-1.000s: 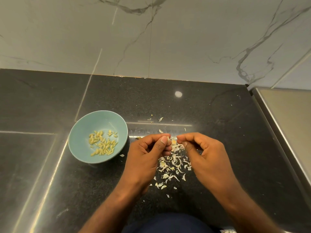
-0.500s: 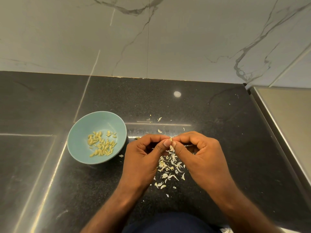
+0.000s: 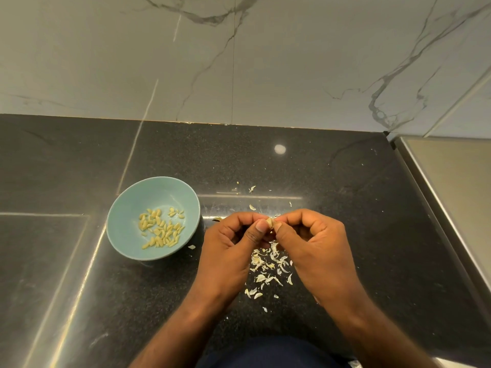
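Both hands are pinching one pale seed [image 3: 270, 223] over a black countertop [image 3: 345, 208].
In the head view, the left hand [image 3: 228, 251] and the right hand [image 3: 316, 251] are meeting tip to tip, with thumbs and curled forefingers nipping the seed between them. Husk scraps [image 3: 268, 269] are lying just below the fingers, toward the person. A teal bowl [image 3: 148, 197] of peeled kernels [image 3: 160, 231] is sitting left of the left fingers.
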The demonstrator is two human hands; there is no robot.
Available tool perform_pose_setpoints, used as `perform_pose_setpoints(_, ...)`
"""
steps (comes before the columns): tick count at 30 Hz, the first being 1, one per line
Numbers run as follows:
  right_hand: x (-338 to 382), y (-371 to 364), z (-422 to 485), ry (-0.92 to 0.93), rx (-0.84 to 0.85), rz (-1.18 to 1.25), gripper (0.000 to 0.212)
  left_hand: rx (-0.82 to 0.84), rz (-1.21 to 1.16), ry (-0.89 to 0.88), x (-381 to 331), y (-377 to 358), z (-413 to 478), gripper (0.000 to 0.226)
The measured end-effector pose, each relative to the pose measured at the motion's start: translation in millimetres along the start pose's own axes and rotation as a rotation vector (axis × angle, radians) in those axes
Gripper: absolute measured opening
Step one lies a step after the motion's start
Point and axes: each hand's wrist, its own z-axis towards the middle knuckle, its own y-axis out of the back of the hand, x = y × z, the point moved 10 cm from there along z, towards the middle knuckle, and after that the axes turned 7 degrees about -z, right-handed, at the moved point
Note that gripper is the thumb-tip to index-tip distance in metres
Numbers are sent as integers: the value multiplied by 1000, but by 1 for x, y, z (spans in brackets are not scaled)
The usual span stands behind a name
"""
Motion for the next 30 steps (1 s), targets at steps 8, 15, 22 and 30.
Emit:
perform_pose_setpoints(8,-1,-1,1,23,30,-59,4,30,-55,42,3,-3,0,27)
perform_pose_setpoints(15,-6,1,2,2,29,-59,3,62,-53,45,3,-5,0,25)
perform_pose_setpoints(22,-13,-2,4,-10,46,-19,9,54,-119,81,9,-5,2,26)
perform_pose_setpoints(30,-23,14,8,-64,-30,72,29,69,-495,304,25,-11,0,26)
